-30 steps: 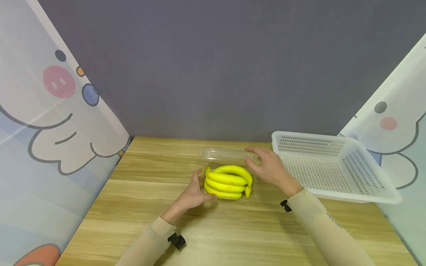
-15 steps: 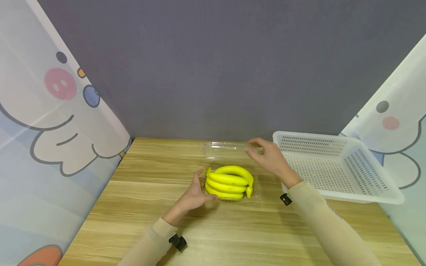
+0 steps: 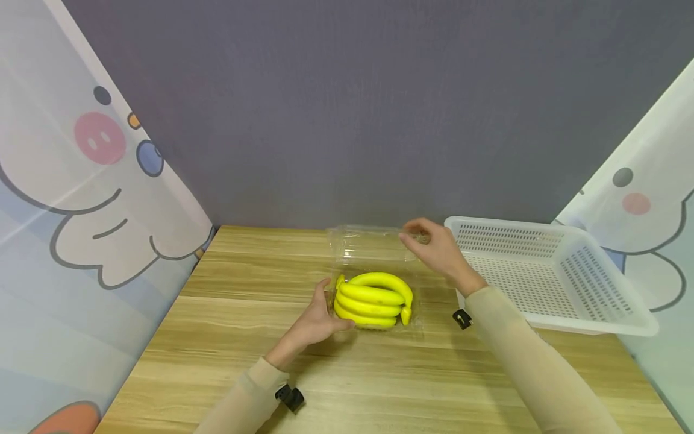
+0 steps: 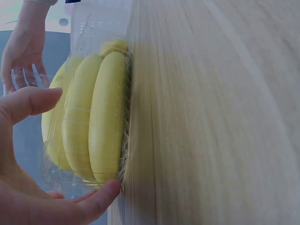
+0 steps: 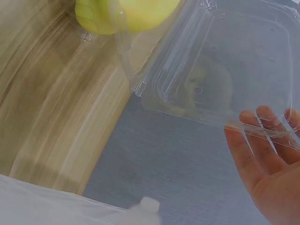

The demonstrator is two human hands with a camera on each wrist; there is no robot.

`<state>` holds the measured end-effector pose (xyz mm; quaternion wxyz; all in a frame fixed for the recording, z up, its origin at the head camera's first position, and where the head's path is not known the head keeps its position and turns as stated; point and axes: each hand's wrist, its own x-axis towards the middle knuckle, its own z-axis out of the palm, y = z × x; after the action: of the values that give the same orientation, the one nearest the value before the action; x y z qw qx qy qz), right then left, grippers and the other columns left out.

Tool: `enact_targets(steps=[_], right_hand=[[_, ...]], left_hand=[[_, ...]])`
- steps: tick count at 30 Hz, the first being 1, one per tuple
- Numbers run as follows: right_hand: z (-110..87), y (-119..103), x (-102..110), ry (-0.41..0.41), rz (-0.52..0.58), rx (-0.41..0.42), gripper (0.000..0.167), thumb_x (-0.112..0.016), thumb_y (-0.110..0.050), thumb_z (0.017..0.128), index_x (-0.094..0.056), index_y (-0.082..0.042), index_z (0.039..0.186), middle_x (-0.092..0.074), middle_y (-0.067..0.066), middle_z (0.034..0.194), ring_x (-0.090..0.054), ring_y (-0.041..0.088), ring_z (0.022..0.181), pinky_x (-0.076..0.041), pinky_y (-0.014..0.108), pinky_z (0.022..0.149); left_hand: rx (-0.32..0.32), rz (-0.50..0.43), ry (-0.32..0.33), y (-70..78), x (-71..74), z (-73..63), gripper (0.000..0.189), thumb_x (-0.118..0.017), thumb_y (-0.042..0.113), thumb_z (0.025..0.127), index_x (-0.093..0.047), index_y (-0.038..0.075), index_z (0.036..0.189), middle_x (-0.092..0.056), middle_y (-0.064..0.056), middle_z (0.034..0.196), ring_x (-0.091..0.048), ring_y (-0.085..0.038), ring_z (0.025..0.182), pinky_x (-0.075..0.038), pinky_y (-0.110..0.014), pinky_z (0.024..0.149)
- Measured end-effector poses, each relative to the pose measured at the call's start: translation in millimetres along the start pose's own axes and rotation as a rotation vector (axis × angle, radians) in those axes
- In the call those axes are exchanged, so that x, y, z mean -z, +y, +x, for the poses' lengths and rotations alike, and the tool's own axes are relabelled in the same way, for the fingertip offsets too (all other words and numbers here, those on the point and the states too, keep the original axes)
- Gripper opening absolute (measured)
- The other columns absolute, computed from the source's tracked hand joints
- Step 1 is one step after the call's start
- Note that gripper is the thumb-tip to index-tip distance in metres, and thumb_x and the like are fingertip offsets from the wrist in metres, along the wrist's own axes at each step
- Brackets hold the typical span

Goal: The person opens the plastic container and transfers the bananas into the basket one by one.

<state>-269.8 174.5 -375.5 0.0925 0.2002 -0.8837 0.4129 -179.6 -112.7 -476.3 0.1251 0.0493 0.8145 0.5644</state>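
Observation:
A bunch of yellow bananas [image 3: 374,294] lies inside a clear plastic clamshell box on the table. The box's hinged lid [image 3: 368,244] is raised at the far side, tilted up from the base. My left hand [image 3: 314,322] holds the left end of the base, thumb on the near side and fingers around the end. In the left wrist view, the bananas [image 4: 107,117] show through the clear wall. My right hand [image 3: 436,247] grips the lid's right edge. The right wrist view shows its fingers [image 5: 255,157] at the rim of the lid [image 5: 253,70].
To the right of the box stands a white perforated plastic basket [image 3: 520,289], close to my right forearm. The wooden table [image 3: 260,283] ends at a grey panel [image 3: 347,120] behind. Cartoon-printed sheets [image 3: 81,193] flank both sides.
My right hand has moved up and slightly away, and the lid has swung higher with it. My left hand and the bananas have stayed almost in place.

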Motion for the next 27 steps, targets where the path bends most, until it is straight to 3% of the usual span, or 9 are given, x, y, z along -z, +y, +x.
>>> enact_targets(steps=[7,27], right_hand=[[8.7,5.2,-0.8,0.007,0.043,-0.073,0.047,-0.063,-0.045,0.1,-0.064,-0.006,0.127,-0.066,0.014,0.127,-0.062,0.033,0.114,-0.05,0.052,0.097],[20.0,16.3,-3.6,0.018,0.153,-0.182,0.062,-0.061,-0.055,0.097,-0.059,-0.006,0.135,-0.058,0.015,0.138,-0.052,0.038,0.13,-0.043,0.059,0.105]], left_hand=[[0.01,0.004,0.002,-1.3,0.2,0.7,0.121,-0.089,0.02,0.076,-0.004,0.007,0.16,-0.038,-0.027,0.148,-0.046,-0.043,0.132,-0.033,-0.064,0.11],[0.0,0.011,-0.003,-1.6,-2.2,-0.9,0.12,-0.088,0.021,0.078,-0.002,0.006,0.16,-0.034,-0.031,0.151,-0.045,-0.046,0.132,-0.035,-0.067,0.108]])
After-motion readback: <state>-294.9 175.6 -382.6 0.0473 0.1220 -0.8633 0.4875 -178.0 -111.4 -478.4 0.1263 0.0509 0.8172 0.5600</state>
